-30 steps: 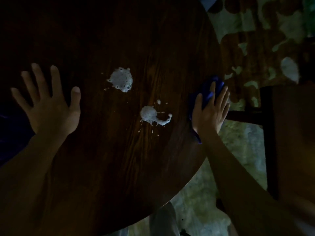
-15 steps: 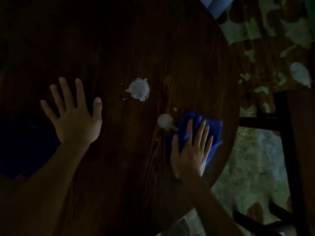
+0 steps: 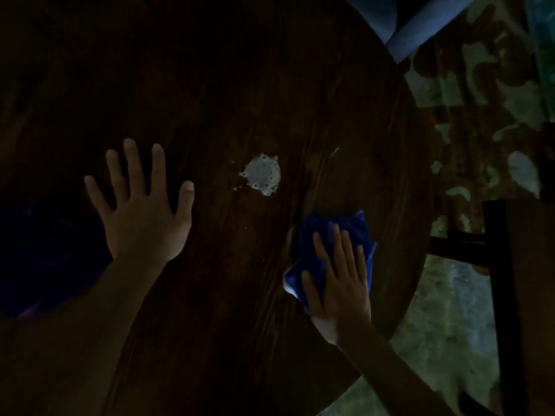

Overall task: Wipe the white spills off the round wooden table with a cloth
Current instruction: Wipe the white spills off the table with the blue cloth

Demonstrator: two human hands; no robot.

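The round wooden table (image 3: pixel 210 85) is dark and fills most of the view. One foamy white spill (image 3: pixel 262 174) lies near its middle, with tiny white specks beside it. My right hand (image 3: pixel 336 274) lies flat with fingers spread on a blue cloth (image 3: pixel 333 232), pressing it to the table just below and right of that spill. The nearer spill is hidden under the cloth; only a faint white edge shows at the cloth's left side. My left hand (image 3: pixel 141 208) rests flat on the table, fingers spread, holding nothing, left of the spill.
A dark wooden chair (image 3: pixel 510 265) stands close to the table's right edge. A patchy, worn floor (image 3: pixel 468 121) shows beyond it. Pale blue fabric (image 3: pixel 420 22) hangs at the top right by the rim. A dark purple shape (image 3: pixel 45 253) sits at the left.
My right hand slid the blue cloth from the table's right edge leftward over the nearer white spill, which is now covered. My left hand stayed flat on the table.
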